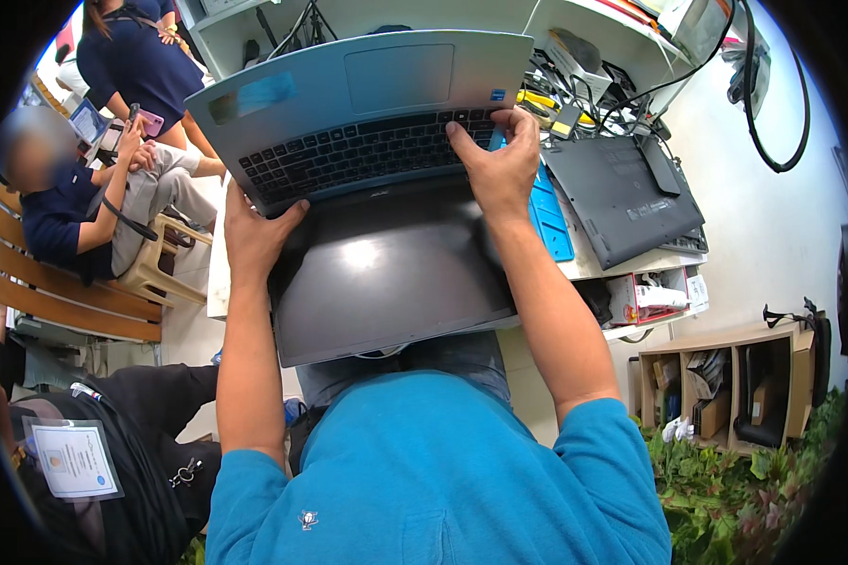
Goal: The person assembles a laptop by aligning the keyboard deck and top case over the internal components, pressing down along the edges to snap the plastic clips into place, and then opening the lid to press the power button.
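An opened laptop (386, 282) lies in front of me, turned so its dark, glossy screen is nearest my body. Its grey keyboard deck (400, 80), with black keys and a touchpad, tilts up at the far side. My left hand (252, 231) grips the left edge by the hinge, thumb on top and the other fingers hidden. At the right end of the keyboard, my right hand (502, 169) has its thumb over the keys and its fingers curled round the edge. A blue tray-like mat (548, 221) shows beside my right wrist.
Right of the mat lies a black laptop base (627, 202), below tangled cables and tools (575, 99). A wooden shelf unit (725, 386) and leafy plants (725, 490) are at lower right. On the left, one person sits with a phone (151, 122); another in black (151, 443) is close by.
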A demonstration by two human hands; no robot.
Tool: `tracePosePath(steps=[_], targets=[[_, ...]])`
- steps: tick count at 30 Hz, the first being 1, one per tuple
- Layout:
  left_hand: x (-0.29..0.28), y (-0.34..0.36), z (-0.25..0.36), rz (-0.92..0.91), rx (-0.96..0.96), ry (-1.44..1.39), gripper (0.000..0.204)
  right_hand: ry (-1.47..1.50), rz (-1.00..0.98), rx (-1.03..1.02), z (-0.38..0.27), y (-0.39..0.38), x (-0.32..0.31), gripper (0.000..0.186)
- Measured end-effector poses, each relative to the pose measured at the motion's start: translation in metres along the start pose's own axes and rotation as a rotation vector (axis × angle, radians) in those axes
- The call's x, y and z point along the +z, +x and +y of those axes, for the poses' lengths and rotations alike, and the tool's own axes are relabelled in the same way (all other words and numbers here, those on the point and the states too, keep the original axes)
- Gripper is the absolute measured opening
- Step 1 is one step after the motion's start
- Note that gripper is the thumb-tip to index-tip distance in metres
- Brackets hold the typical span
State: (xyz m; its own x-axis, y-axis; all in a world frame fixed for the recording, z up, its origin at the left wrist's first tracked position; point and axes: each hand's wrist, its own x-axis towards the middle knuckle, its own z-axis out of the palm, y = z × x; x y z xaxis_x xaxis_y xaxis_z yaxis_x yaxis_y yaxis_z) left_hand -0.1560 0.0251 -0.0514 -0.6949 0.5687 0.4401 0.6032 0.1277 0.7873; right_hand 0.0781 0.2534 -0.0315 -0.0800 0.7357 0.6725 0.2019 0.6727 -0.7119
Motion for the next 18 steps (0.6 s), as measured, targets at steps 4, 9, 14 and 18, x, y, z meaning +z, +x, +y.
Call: tracePosePath(steps=[4, 9, 14, 18], targets=[[-0.005, -0.004, -0.014, -0.054, 0.037, -0.156, 0.079, 0.331, -0.027, 0.044, 0.016, -0.005, -0.007, 0.073], [-0.013, -0.008, -0.029, -0.104, 0.009, -0.16, 0.081, -0.199, -0.204, -0.02, 0.03, -0.014, -0.031, 0.096], [-0.011, -0.01, -0.031, -0.099, -0.016, -0.161, 0.084, -0.144, -0.287, 0.188, 0.035, -0.016, -0.036, 0.092], [-0.013, -0.009, -0.044, -0.005, -0.017, -0.197, 0.077, -0.119, -0.306, 0.19, 0.04, -0.022, -0.031, 0.086]])
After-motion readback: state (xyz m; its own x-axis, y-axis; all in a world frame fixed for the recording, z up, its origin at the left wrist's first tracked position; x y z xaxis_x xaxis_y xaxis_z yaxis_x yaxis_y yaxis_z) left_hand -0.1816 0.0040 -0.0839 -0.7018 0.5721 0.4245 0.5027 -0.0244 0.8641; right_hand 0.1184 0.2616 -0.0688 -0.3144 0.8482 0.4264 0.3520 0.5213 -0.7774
